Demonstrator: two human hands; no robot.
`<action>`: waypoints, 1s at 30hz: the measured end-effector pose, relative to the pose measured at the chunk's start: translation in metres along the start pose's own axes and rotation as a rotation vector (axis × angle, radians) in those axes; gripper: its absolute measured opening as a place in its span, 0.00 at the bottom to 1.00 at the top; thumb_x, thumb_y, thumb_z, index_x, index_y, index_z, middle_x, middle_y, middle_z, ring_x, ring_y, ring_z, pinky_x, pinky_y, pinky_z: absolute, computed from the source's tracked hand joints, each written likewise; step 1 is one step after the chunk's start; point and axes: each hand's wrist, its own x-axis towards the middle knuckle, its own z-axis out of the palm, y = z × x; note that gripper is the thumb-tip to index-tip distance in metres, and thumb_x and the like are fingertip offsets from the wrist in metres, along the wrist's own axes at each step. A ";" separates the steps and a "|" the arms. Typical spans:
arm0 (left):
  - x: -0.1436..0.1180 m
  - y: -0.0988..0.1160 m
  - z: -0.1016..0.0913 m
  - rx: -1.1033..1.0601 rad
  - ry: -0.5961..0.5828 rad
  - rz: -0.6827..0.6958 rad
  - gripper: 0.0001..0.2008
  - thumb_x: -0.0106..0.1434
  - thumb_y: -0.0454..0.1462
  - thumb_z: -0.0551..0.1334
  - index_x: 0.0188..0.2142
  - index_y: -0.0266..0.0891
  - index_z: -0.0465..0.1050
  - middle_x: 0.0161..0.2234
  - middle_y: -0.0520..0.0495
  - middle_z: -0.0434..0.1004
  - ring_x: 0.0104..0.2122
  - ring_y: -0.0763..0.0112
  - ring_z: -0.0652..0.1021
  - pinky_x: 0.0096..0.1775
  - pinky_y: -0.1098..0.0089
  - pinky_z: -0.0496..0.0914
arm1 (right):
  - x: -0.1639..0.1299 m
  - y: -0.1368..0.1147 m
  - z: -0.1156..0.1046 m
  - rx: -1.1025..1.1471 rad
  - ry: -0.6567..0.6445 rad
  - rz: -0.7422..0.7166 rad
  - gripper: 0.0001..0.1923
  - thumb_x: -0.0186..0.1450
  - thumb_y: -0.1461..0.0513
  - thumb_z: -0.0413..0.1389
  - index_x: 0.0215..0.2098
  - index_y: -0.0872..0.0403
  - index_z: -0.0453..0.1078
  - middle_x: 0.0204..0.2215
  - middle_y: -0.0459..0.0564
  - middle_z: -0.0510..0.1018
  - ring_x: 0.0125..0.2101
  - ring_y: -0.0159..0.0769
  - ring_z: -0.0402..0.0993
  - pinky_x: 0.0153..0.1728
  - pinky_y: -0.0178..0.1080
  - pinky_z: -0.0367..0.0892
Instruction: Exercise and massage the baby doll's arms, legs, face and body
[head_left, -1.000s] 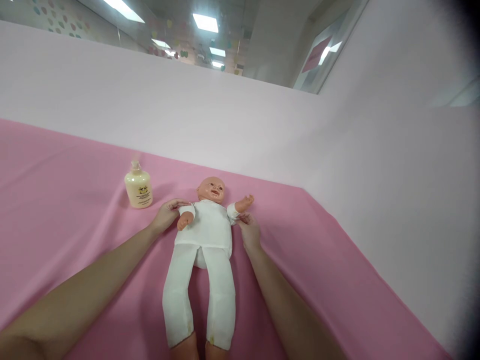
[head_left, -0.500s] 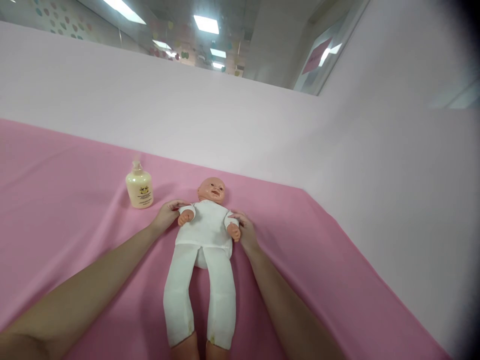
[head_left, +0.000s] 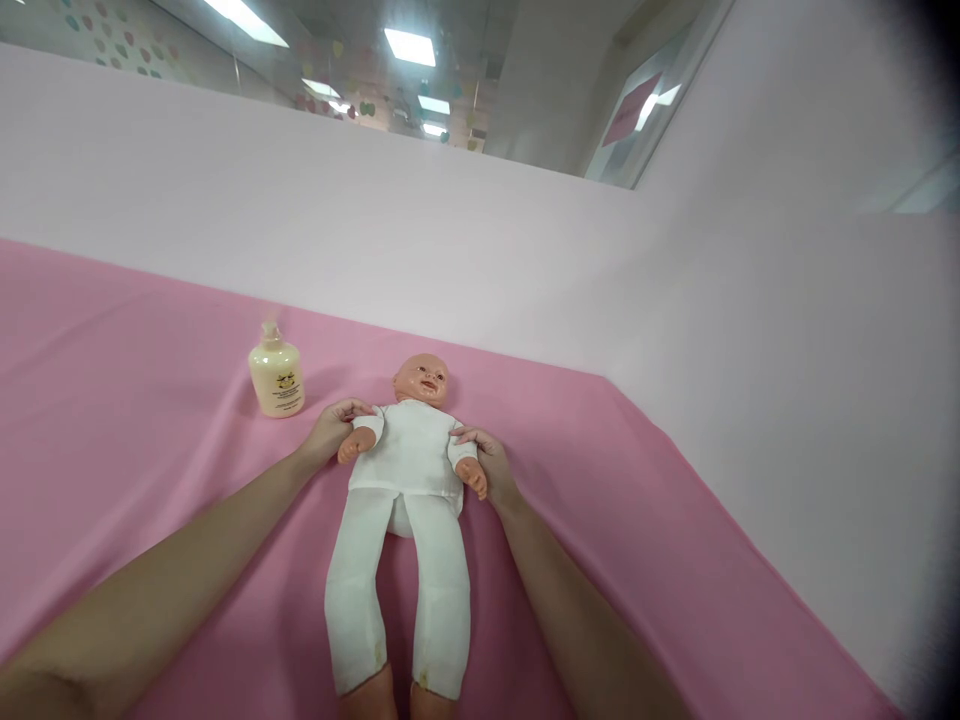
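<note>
Our left hand [head_left: 330, 432] and right hand [head_left: 491, 465] clasp the doll [head_left: 409, 470] by its arms; tugging unevenly could knock the bottle [head_left: 277, 375] nearby.

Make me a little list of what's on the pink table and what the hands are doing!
Doll: baby doll in white clothes, lying on its back
Left hand: left hand at the doll's shoulder
Right hand: right hand at the doll's other arm
Bottle: cream bottle, upright, left of the doll
Cover: pink cloth
</note>
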 end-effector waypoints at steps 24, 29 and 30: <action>-0.012 0.001 0.001 0.387 -0.001 0.132 0.17 0.62 0.45 0.60 0.48 0.45 0.59 0.42 0.46 0.77 0.39 0.63 0.76 0.46 0.60 0.69 | -0.010 0.004 0.005 -0.355 0.278 -0.197 0.32 0.69 0.53 0.49 0.67 0.56 0.46 0.68 0.72 0.61 0.63 0.50 0.70 0.62 0.55 0.66; -0.009 -0.003 -0.001 0.421 0.008 0.137 0.20 0.61 0.46 0.60 0.51 0.43 0.65 0.45 0.44 0.78 0.40 0.61 0.77 0.47 0.59 0.70 | -0.009 0.011 0.005 -0.402 0.321 -0.184 0.28 0.68 0.54 0.48 0.63 0.55 0.49 0.64 0.71 0.66 0.58 0.50 0.73 0.58 0.55 0.70; -0.008 -0.004 -0.001 0.427 0.008 0.134 0.20 0.62 0.46 0.60 0.51 0.43 0.66 0.46 0.43 0.78 0.41 0.61 0.77 0.48 0.59 0.70 | -0.008 0.012 0.005 -0.412 0.312 -0.164 0.27 0.68 0.55 0.48 0.63 0.55 0.52 0.63 0.70 0.67 0.58 0.50 0.73 0.58 0.55 0.69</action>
